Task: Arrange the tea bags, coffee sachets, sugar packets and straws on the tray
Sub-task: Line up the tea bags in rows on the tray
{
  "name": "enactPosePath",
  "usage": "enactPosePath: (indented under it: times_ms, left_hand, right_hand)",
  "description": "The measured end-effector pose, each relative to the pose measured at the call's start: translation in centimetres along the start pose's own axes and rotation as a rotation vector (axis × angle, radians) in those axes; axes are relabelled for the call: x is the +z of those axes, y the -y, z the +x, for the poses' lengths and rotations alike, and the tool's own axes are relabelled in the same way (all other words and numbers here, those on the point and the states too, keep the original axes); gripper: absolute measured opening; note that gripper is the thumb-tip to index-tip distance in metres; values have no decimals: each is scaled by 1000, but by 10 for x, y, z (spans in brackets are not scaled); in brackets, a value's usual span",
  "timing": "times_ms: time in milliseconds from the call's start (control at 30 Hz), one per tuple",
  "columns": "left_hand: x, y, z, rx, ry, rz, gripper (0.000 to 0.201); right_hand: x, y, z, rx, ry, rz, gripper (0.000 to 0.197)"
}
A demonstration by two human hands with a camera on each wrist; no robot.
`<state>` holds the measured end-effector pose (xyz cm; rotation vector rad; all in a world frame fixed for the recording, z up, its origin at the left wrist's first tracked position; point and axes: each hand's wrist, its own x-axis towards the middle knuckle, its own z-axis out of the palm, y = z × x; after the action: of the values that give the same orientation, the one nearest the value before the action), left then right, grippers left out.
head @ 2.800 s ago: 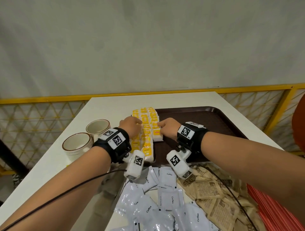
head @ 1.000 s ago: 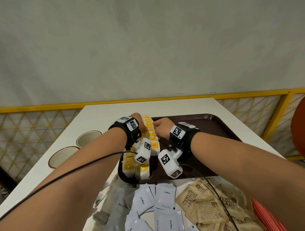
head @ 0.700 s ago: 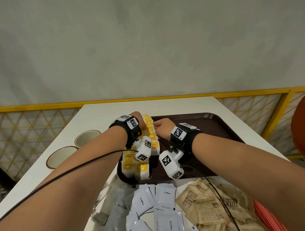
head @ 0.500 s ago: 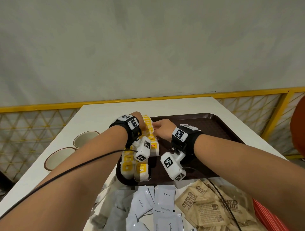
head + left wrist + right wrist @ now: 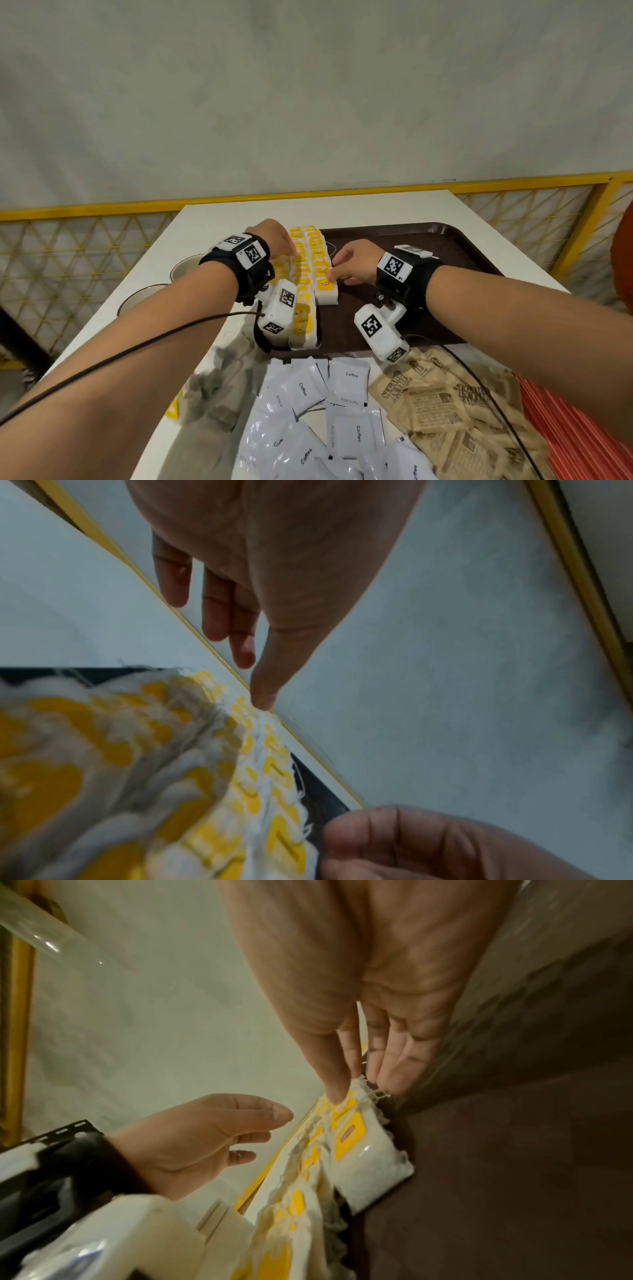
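In the head view, the tea bags (image 5: 310, 274) are seen lined up in rows along the left end of the brown tray (image 5: 428, 246), and the rows run away from the person, from the near rim to the far rim. The left hand (image 5: 274, 240) is laid over the left rows, and the right hand (image 5: 352, 262) is set just to the right of the rows, with its fingertips touching the near end of the right row. The tea bags lie between the two hands, so either hand can reach them, but the right hand seems nearer to the short right row. The coffee sachets (image 5: 329, 411) and the brown sugar packets (image 5: 455, 407) are left in heaps on the white table (image 5: 212, 222), near the person (the red things at the right edge may be the straws, but this cannot be told). In the left wrist view, the left hand (image 5: 260, 588) is held above the rows with its fingers straight and loose, and nothing is held. In the right wrist view, a tea bag (image 5: 363, 1134) is lightly touched by the thumb and fingertips (image 5: 337, 1088) of the right hand (image 5: 359, 1001), which look nearly straight; a real pinch cannot be made out.
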<state>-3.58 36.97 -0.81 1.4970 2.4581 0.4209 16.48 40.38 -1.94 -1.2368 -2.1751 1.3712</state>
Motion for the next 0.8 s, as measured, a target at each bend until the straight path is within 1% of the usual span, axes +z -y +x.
enactPosePath:
  times_ms: [67,133,200,267,333,433,600,733,800]
  left_hand:
    - [4,-6,-4,15,-5,59,22]
    - [8,-15,-6,26,-9,130,25]
    - [13,-25,-5,46,-1,213,27]
    - [16,-34,-2,55,12,280,27]
    - [18,-41,4,55,51,327,27]
    - [22,-42,15,51,110,380,26]
    - [26,-45,22,57,109,476,19]
    - [25,-47,21,86,106,541,23]
    - [24,-48,20,80,116,533,28]
  right_hand:
    - [1,2,-5,2,38,-70,29]
    - [3,4,-9,1,85,-142,34]
    - [6,4,-9,-23,120,-247,36]
    - [9,3,-8,-48,126,-334,35]
    - [10,2,-5,-63,130,-372,33]
    - [11,0,-2,-82,155,-374,29]
    - [7,3,1,-69,161,-268,24]
    - [5,0,3,-74,116,-253,28]
    - [6,-3,3,-78,100,-247,29]
